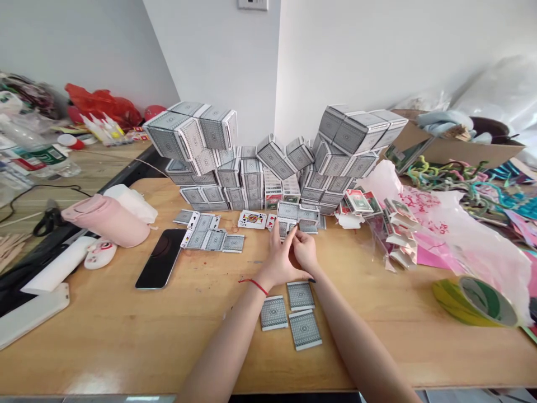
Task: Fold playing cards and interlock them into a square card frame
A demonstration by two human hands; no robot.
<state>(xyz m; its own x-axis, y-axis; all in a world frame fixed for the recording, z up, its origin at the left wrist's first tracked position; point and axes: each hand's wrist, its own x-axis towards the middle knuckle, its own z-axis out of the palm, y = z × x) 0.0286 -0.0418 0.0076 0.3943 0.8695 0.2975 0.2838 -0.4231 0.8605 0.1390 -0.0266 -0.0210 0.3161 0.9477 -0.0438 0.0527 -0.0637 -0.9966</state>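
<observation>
My left hand and my right hand are pressed together at the middle of the wooden table, fingers curled at a low pile of patterned card decks. What the fingers grip is hidden between the hands. A red string circles my left wrist. Three face-down decks lie between my forearms. Behind the pile stands a tall heap of grey patterned card boxes against the wall. A face-up playing card lies left of the hands.
A black phone, a pink bottle and a row of loose cards lie to the left. On the right are a pink plastic bag, small packets, a tape roll and a cardboard box.
</observation>
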